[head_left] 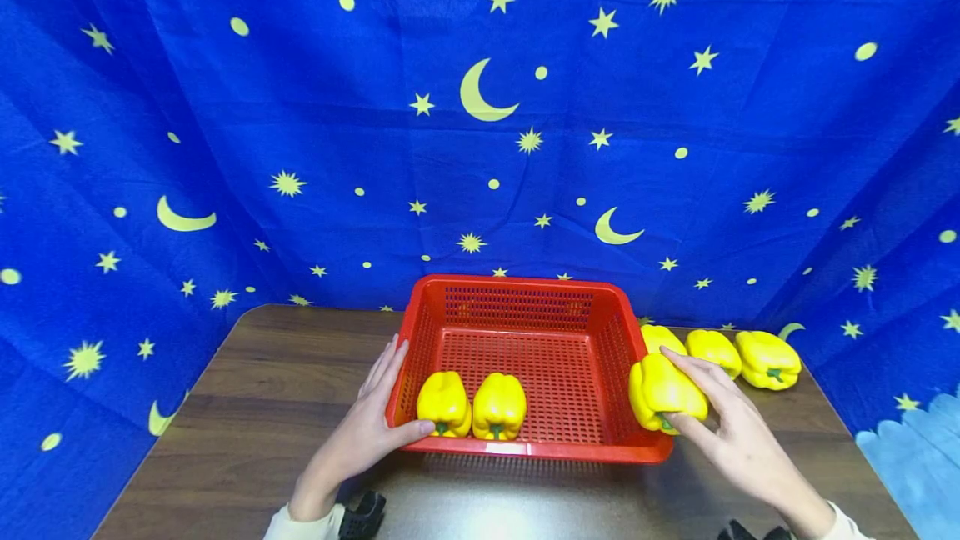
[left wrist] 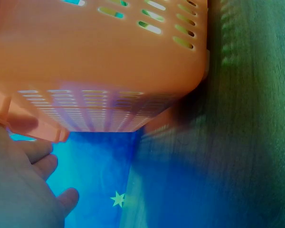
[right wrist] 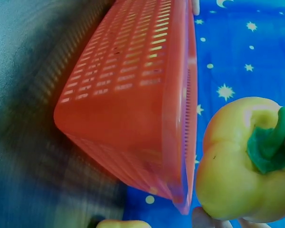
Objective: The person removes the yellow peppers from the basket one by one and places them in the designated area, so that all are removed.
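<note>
A red plastic basket (head_left: 525,450) with slotted walls stands on the table. My left hand (head_left: 367,419) holds its near left corner, thumb over the rim and fingers along the outside of the left wall. Inside, two yellow bell peppers (head_left: 499,407) sit side by side against the near wall, the left one right at my thumb. My right hand (head_left: 731,427) grips another yellow bell pepper (right wrist: 242,161) between thumb and fingers, its green stem towards me. In the head view that pepper overlaps the basket's right rim.
Several more yellow bell peppers (head_left: 768,359) lie in a row on the brown wood table (head_left: 247,407), right of the basket. Behind the table hangs a blue cloth (head_left: 375,148) with yellow moons and stars.
</note>
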`<action>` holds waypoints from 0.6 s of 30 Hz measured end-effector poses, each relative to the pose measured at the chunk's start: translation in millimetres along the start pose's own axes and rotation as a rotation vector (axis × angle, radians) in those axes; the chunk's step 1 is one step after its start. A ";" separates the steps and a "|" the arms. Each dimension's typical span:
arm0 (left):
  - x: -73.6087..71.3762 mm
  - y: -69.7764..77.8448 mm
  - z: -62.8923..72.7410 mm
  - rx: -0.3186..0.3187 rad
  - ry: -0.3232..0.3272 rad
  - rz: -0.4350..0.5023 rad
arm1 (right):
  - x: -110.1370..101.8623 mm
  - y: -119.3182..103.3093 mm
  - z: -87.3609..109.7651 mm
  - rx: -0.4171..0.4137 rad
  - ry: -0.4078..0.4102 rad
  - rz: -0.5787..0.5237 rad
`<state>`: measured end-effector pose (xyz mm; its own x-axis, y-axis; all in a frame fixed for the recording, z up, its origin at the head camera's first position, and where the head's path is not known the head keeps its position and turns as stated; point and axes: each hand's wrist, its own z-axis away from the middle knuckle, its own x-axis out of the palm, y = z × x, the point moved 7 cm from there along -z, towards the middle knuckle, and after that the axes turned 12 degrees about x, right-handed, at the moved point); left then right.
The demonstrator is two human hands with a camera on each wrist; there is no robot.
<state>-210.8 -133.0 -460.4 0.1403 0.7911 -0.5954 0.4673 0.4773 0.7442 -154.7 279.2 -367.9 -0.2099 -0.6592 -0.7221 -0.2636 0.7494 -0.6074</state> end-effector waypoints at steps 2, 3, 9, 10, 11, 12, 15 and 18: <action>-0.1 -0.3 -0.1 -0.016 -0.001 0.003 | -2.6 3.3 1.7 -0.001 0.013 0.005; -0.3 -0.2 -0.3 -0.020 -0.002 0.004 | -3.9 4.8 2.4 -0.004 0.019 0.008; -0.2 0.5 0.0 -0.029 -0.006 0.005 | -11.6 14.2 8.1 -0.006 0.074 0.027; 0.0 0.5 0.2 -0.027 -0.007 0.004 | -12.7 16.2 9.2 -0.001 0.083 0.028; 0.2 0.6 0.1 -0.025 -0.009 0.002 | -13.8 18.1 10.1 0.004 0.091 0.026; 0.3 0.8 0.1 -0.023 -0.010 0.000 | -14.9 20.1 11.0 0.010 0.099 0.027; 0.8 1.1 -0.1 -0.025 -0.011 -0.001 | -18.0 25.6 13.3 0.025 0.116 0.029; 0.8 1.7 -0.7 -0.020 -0.009 -0.002 | -20.9 29.7 15.6 0.025 0.129 0.043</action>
<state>-210.5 -131.3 -459.4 0.1475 0.7865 -0.5997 0.4503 0.4865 0.7487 -143.4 316.3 -376.0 -0.3402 -0.6279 -0.7000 -0.2287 0.7773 -0.5861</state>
